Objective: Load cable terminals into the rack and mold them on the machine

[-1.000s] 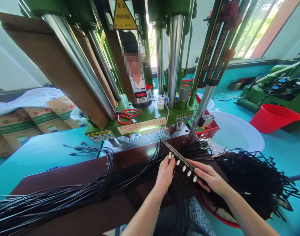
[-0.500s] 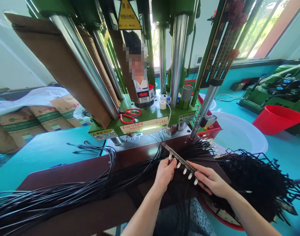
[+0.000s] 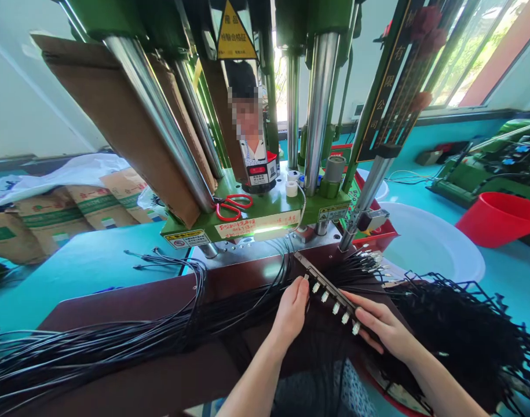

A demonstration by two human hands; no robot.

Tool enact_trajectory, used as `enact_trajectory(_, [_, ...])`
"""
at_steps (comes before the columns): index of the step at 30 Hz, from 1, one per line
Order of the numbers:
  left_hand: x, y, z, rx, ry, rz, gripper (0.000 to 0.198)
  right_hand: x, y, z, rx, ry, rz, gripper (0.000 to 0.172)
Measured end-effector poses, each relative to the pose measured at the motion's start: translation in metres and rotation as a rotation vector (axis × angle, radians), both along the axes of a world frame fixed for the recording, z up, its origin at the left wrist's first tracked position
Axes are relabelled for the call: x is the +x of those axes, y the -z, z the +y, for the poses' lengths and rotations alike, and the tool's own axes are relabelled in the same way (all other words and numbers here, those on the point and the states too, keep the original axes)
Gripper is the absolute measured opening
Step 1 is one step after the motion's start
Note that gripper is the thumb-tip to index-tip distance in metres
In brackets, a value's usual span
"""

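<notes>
A narrow dark metal bar (image 3: 326,280) slants over the brown worktable, with several silver cable connectors (image 3: 336,308) sticking out along its lower edge. My right hand (image 3: 385,325) grips the bar's near right end, thumb on top and fingers beneath. At the far end, my left hand (image 3: 292,308) has thumb and fingers closed round a connector at the bar's edge, its tip partly covered by the fingers. Black cables hang from the bar toward my lap. A thick bundle of black cables (image 3: 160,327) lies left of my left hand.
Behind the bar stands a green press (image 3: 312,202) with steel columns; red-handled scissors (image 3: 233,207) rest on it. Cable ends (image 3: 369,262) lie to the right. Further right are a black cable heap (image 3: 460,330), a white tub (image 3: 434,243) and a red bucket (image 3: 501,220).
The view has shifted slightly. My left hand has turned more upright, its fingers now covering much of the connector at the bar's far end. My right hand keeps its grip on the bar.
</notes>
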State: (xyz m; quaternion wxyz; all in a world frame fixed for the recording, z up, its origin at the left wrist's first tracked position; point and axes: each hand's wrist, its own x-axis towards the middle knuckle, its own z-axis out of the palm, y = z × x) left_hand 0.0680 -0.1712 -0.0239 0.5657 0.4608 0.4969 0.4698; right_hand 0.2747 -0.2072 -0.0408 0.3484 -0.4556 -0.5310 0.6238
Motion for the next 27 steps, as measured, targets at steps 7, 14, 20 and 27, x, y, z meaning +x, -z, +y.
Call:
enact_trajectory(7, [-0.004,0.001,0.002,0.024,0.096,0.101,0.039,0.001,-0.001,0.003,0.000,-0.059,-0.027,0.055])
enact_trajectory(14, [-0.010,-0.007,0.002,-0.110,0.197,-0.001,0.039,-0.001,-0.006,0.004,0.021,-0.117,-0.111,0.059])
enact_trajectory(20, [-0.005,-0.007,0.004,-0.117,0.119,-0.006,0.045,-0.006,-0.011,0.002,0.080,-0.154,-0.204,0.061])
enact_trajectory(27, [-0.005,0.001,-0.006,0.240,0.224,0.383,0.033,0.027,-0.036,-0.025,0.061,0.079,-0.246,0.066])
